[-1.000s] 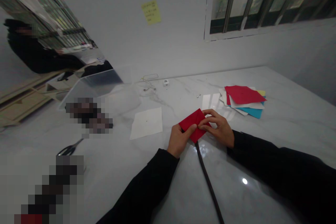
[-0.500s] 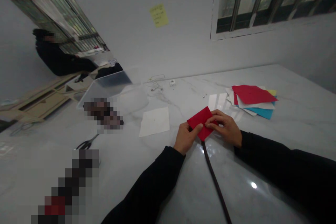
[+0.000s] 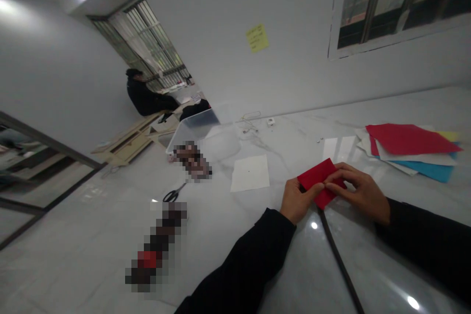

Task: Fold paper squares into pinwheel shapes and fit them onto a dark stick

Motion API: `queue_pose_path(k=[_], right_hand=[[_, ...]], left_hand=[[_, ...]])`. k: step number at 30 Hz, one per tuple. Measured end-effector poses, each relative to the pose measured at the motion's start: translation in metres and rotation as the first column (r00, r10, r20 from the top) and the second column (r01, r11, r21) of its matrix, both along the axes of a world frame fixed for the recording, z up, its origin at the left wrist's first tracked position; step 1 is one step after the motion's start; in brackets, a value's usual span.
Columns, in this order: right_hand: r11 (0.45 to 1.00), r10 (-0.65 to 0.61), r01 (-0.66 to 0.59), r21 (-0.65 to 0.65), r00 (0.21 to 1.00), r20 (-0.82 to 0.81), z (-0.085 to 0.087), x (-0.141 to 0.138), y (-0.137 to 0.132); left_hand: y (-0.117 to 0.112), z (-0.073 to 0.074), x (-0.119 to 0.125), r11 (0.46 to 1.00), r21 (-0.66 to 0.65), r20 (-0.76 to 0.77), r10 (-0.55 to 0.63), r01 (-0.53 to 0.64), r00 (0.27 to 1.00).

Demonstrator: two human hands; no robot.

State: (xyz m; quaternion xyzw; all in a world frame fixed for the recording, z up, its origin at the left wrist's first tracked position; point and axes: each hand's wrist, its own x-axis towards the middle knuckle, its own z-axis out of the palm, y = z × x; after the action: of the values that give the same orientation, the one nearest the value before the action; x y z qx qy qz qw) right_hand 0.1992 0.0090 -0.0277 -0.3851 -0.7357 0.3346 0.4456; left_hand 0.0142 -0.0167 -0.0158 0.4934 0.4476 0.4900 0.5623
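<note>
A small square of red paper [image 3: 319,172] is held up between both hands, above the marbled white table. My left hand [image 3: 297,198] grips its left side, the thumb pressed on the front near the middle. With its thumb and fingertips pinched at the same central spot, my right hand [image 3: 358,189] holds the right side; anything tiny between the fingertips is too small to make out. A dark brown stick [image 3: 338,255] runs from the paper's lower corner towards me. Its upper end is hidden behind the paper.
White paper [image 3: 250,174] with a dark dot lies left of my hands. Right sits a stack of coloured sheets [image 3: 412,140]. Scissors [image 3: 172,195], a clear plastic box [image 3: 198,127], a white cube [image 3: 271,121] and pixelated items are around. A person [image 3: 147,95] sits far left.
The view has swung left, so everything appears further right. My right fingers have closed in beside the left thumb at the paper's middle. Both hands still hold the red paper.
</note>
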Motion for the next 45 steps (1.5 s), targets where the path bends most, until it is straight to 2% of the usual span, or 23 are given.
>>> queue_pose_path(k=[6, 15, 20, 29, 31, 33, 35, 37, 39, 41, 45], right_hand=[[0.979, -0.058, 0.026, -0.202, 0.986, -0.156, -0.004, -0.004, -0.006], [0.942, -0.018, -0.085, -0.324, 0.953, -0.302, 0.001, -0.008, -0.009], [0.923, 0.009, -0.098, -0.373, 0.972, -0.233, 0.001, -0.006, -0.005], [0.877, 0.032, -0.097, -0.47, 0.989, -0.145, -0.002, -0.002, 0.002], [0.872, -0.012, -0.064, -0.486, 0.988, -0.153, -0.001, 0.0, 0.005], [0.86, -0.098, -0.009, -0.509, 0.978, -0.182, 0.0, 0.002, 0.008], [0.837, -0.174, 0.022, -0.547, 0.958, -0.226, 0.0, 0.003, 0.013], [0.808, -0.209, 0.004, -0.589, 0.936, -0.281, -0.003, 0.004, 0.017], [0.788, -0.221, -0.038, -0.615, 0.914, -0.339, -0.007, 0.003, 0.019], [0.775, -0.239, -0.08, -0.627, 0.881, -0.408, -0.01, 0.002, 0.021], [0.746, -0.3, -0.196, -0.636, 0.754, -0.584, -0.008, 0.002, 0.023]], left_hand=[[0.0, -0.004, 0.0, 1.0, 0.003, -0.015, 0.009, -0.009, 1.0], [0.001, -0.005, 0.002, 0.998, 0.037, -0.04, 0.055, -0.054, 0.998], [0.002, -0.006, 0.001, 0.996, 0.042, -0.039, 0.08, -0.079, 0.996], [0.006, 0.001, -0.006, 0.994, 0.107, -0.06, -0.029, 0.035, 0.998], [0.01, 0.005, -0.011, 0.991, 0.123, -0.062, -0.045, 0.053, 0.997], [0.014, 0.008, -0.018, 0.988, 0.153, -0.109, -0.014, 0.03, 0.994], [0.018, 0.01, -0.023, 0.974, 0.227, -0.267, 0.062, 0.001, 0.962], [0.019, 0.01, -0.025, 0.945, 0.326, -0.471, 0.147, 0.017, 0.87], [0.02, 0.01, -0.025, 0.915, 0.399, -0.61, 0.214, 0.062, 0.763], [0.021, 0.008, -0.022, 0.903, 0.419, -0.671, 0.237, 0.095, 0.703], [0.022, 0.006, -0.018, 0.912, 0.4, -0.688, 0.23, 0.095, 0.688]])
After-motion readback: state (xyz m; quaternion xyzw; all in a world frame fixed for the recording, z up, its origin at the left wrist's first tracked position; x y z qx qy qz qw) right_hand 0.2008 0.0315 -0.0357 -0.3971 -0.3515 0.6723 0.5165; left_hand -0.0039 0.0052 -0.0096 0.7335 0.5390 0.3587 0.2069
